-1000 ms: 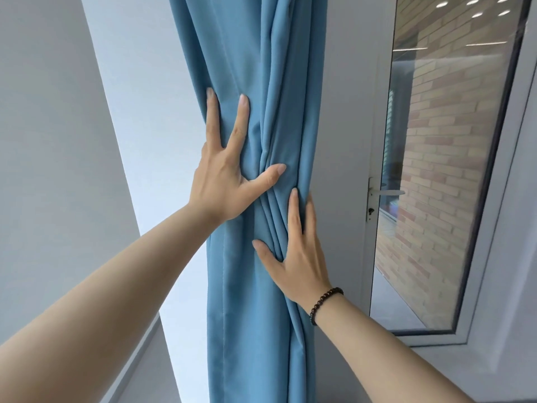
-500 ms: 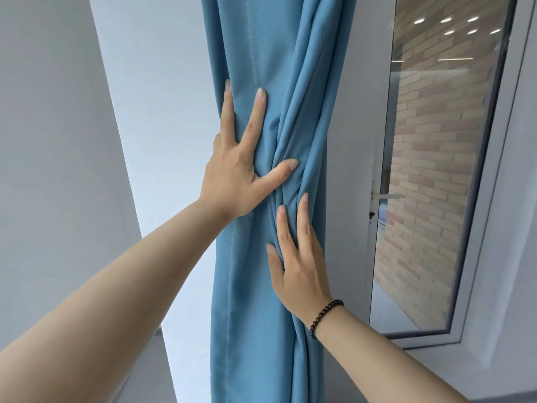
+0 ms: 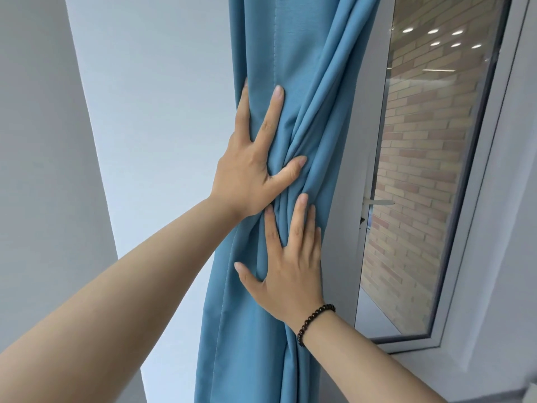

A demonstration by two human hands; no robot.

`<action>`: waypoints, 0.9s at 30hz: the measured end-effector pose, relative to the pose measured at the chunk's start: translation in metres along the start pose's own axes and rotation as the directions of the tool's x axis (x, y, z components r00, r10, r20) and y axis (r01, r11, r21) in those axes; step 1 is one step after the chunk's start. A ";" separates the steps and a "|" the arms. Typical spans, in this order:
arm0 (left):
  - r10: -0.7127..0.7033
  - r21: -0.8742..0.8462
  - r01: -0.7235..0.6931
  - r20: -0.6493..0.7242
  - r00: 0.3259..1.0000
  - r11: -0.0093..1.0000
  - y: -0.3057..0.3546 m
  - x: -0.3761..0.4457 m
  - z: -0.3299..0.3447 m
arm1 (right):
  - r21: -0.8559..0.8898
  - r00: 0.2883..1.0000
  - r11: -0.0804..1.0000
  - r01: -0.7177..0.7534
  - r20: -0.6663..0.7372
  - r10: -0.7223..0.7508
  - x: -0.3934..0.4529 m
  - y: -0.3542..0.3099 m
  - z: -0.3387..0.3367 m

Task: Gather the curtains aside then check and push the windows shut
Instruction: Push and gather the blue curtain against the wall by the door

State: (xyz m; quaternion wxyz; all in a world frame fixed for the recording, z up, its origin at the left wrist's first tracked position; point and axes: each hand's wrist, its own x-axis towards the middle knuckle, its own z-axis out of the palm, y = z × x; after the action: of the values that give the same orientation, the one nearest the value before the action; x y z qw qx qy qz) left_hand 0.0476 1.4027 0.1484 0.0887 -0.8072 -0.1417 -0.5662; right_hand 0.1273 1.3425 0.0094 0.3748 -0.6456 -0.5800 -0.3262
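Two bare hands press a bunched blue curtain [image 3: 293, 68] against the white frame beside a window [image 3: 430, 175], seen from the head camera. The left hand [image 3: 252, 167] lies flat and spread on the upper folds, its fingers pointing up and its thumb hooked across the gathered pleats where they narrow to a waist. The right hand [image 3: 287, 263], wearing a dark beaded bracelet [image 3: 315, 324], lies just below it, fingers together and pointing up, thumb splayed out to the left; its fingertips almost meet the left thumb. Neither hand pinches the cloth; both hold it by pressure. The curtain hangs left of the window, clear of the glass, which shows a brick wall and reflected ceiling lights. A handle [image 3: 377, 202] sits on the sash near the curtain's right edge. Compared with half a second ago, the right thumb has opened away from the fingers.
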 end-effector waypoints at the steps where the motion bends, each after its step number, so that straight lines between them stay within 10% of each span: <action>1: 0.002 -0.006 -0.002 0.004 1.000 1.000 -0.003 0.001 0.004 | -0.015 1.000 1.000 -0.001 0.003 0.001 0.002 0.004 0.003; 14: -0.035 0.002 0.035 0.047 0.998 0.999 -0.024 0.036 0.086 | -0.075 1.000 0.997 0.017 -0.007 -0.017 0.046 0.089 0.046; 27: -0.226 0.380 0.224 -0.041 0.973 0.897 -0.068 0.069 0.195 | -0.184 0.996 0.980 0.078 0.064 -0.067 0.098 0.185 0.099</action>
State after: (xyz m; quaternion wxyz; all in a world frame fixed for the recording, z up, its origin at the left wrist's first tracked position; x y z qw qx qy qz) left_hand 0.2205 1.5349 0.1450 0.1782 -0.7536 -0.3418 -0.5324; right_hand 0.3206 1.4687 0.0233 0.2839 -0.6654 -0.5806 -0.3736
